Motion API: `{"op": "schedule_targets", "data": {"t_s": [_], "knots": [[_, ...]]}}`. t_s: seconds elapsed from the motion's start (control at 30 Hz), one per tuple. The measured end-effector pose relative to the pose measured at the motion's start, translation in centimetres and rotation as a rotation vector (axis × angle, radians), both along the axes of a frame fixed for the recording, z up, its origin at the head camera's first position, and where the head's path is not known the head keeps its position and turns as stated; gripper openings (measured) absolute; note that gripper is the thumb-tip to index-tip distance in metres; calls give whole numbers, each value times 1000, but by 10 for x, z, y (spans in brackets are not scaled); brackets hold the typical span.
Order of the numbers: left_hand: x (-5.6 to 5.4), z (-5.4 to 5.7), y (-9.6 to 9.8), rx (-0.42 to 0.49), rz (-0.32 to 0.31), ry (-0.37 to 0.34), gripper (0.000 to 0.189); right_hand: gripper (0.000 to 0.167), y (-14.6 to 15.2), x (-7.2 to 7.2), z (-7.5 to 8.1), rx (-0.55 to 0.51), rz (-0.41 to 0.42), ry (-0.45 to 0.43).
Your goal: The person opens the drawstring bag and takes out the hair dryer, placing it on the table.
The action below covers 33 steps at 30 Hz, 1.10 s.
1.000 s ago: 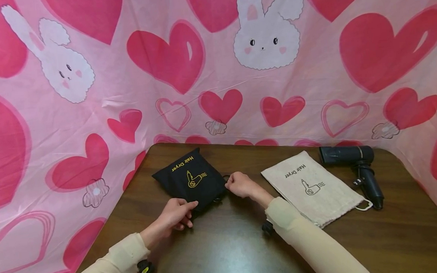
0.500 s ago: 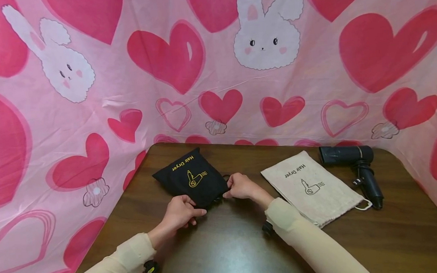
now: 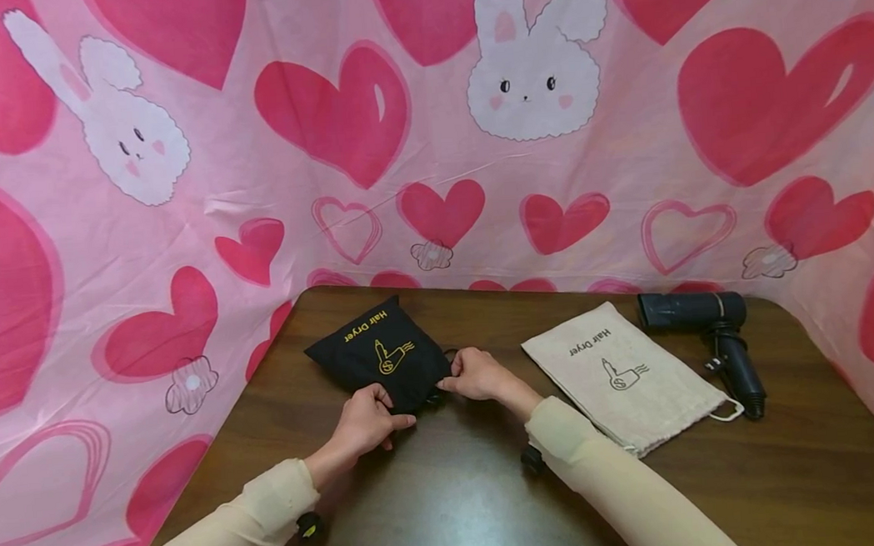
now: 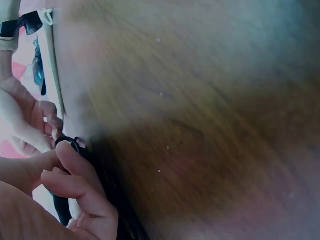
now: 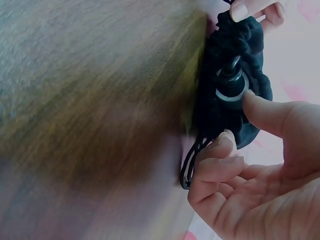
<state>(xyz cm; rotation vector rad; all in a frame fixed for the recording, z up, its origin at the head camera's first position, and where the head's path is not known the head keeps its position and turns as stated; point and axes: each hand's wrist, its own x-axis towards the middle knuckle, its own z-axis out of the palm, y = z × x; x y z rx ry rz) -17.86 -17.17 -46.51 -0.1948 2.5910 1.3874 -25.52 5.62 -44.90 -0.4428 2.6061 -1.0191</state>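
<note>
A black drawstring pouch (image 3: 385,360) with yellow "Hair Dryer" lettering lies at the table's left, its mouth toward me. My left hand (image 3: 363,419) pinches the near left corner of the mouth. At the opposite corner, my right hand (image 3: 479,375) holds the edge. The right wrist view shows the gathered opening with a dark round end with a pale ring (image 5: 232,90) inside; the rest is hidden by cloth. There, my right thumb lies against the rim and the fingers curl beside black cord loops (image 5: 189,162). My left fingers appear at the top of that view.
A cream "Hair Dryer" pouch (image 3: 616,379) with a white cord loop lies flat right of my right hand. Beyond it rests a black hair dryer (image 3: 739,363). The brown wooden table (image 3: 451,506) is bordered by a pink heart-and-rabbit curtain (image 3: 429,140).
My left hand has moved slightly right and up along the black pouch's mouth and now pinches it. My right hand has shifted slightly toward me and left. The pouch stays in place.
</note>
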Motion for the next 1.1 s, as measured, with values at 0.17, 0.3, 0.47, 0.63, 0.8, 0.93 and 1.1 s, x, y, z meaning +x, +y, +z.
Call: {"op": "schedule_targets", "data": {"t_s": [0.17,0.3,0.47,0.63,0.8,0.93,1.1], "knots": [[1,0,-1,-21,-28,22,31,31,-1,0,2,6,-8,14],[3,2,2,-39,-21,40,27,33,-2,-1,2,4,-12,15],[3,2,4,-38,-2,36,23,30,-2,-2,2,1,-23,23],[2,3,4,0,19,18,25,31,-2,-2,-1,-49,-40,39],[0,2,3,-7,27,11,26,33,-1,-3,-3,-80,-50,67],[1,1,4,-31,37,11,26,33,0,-3,-4,-52,-49,100],[3,2,2,-47,29,17,28,31,1,-4,-6,-14,-38,105]]}}
